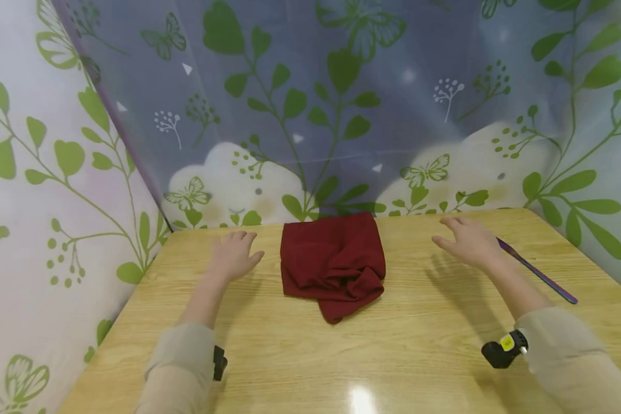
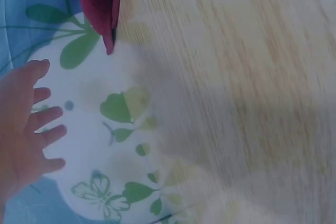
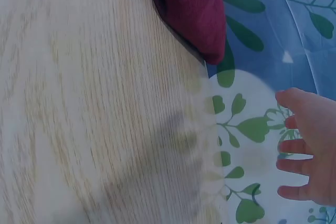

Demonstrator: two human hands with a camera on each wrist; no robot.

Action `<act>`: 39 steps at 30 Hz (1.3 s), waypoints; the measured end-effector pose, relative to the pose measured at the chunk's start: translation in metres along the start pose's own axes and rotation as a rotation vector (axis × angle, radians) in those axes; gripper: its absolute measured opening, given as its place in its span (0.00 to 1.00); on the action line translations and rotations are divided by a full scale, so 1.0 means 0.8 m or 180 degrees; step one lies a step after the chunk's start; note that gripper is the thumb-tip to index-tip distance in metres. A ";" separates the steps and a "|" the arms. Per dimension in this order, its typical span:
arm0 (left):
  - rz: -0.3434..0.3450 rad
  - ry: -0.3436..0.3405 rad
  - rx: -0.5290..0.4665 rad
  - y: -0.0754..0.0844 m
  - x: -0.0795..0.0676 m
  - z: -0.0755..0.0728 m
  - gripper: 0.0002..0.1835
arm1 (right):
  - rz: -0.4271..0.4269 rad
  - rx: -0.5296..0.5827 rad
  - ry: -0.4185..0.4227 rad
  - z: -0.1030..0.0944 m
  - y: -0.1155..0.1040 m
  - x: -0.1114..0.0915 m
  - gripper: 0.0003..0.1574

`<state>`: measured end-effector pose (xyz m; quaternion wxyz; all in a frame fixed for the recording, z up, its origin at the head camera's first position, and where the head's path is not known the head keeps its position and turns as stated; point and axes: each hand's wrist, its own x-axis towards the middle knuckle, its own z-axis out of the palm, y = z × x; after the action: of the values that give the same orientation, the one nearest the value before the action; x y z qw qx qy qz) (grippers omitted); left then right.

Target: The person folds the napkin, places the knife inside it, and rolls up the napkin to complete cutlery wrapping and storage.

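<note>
A dark red cloth (image 1: 331, 259) lies loosely folded and rumpled near the table's back edge, one corner pointing to the front. My left hand (image 1: 234, 256) hovers to its left with fingers spread, holding nothing. On the other side, my right hand (image 1: 468, 241) is held above the wood, fingers apart and likewise holding nothing. Both wrist views show part of the cloth (image 2: 101, 3) beyond the fingers, with a gap between hand and fabric.
A slim iridescent purple knife (image 1: 540, 276) lies at the right, partly behind my right hand. The wooden table (image 1: 300, 362) ends at a printed curtain (image 1: 269, 115) with leaves and butterflies, which also hangs along both sides.
</note>
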<state>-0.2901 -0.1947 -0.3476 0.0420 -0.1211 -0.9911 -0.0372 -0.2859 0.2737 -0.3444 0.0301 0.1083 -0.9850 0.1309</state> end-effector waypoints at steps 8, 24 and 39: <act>0.0488 0.0089 0.0078 0.025 0.002 0.003 0.14 | -0.0343 0.0095 0.0014 0.007 -0.023 -0.005 0.30; 0.1321 -0.0033 0.0207 0.092 -0.005 0.012 0.14 | -0.1070 0.0081 -0.0252 0.032 -0.074 -0.013 0.17; 0.1672 -0.0564 0.0046 0.141 -0.023 0.020 0.17 | -0.1252 -0.0176 -0.0422 0.056 -0.114 -0.017 0.17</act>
<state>-0.2463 -0.0884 -0.3577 -0.0358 -0.3763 -0.9258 -0.0073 -0.2537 0.1785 -0.3658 -0.0069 0.3061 -0.9479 0.0880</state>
